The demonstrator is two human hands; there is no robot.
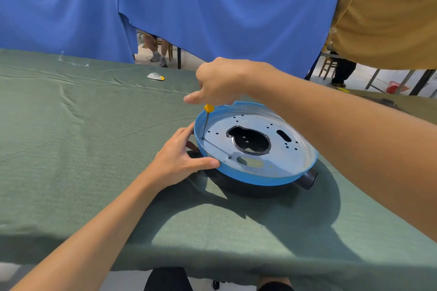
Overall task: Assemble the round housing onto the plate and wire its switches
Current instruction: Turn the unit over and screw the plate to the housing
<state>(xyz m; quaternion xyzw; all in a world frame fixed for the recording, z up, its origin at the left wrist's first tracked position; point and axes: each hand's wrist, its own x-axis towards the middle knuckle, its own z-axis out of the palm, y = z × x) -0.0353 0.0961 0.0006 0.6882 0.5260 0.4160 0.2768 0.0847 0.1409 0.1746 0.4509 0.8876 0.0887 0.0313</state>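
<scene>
A round blue housing [264, 178] lies on the green cloth with a silver metal plate [290, 146] inside it and a dark base beneath. The plate has several small holes and a large central cut-out. My right hand [220, 80] grips a screwdriver [208, 116] with a yellow handle; its tip stands at a hole near the plate's left edge. My left hand [182, 158] holds the housing's left rim, thumb along the front edge.
The table's green cloth [94, 149] stretches to the left. A small white and yellow object [155, 76] lies at the back, and a clear plastic piece [73, 60] at the far left. Blue curtains hang behind. A person in a tan shirt [387, 12] stands at the right.
</scene>
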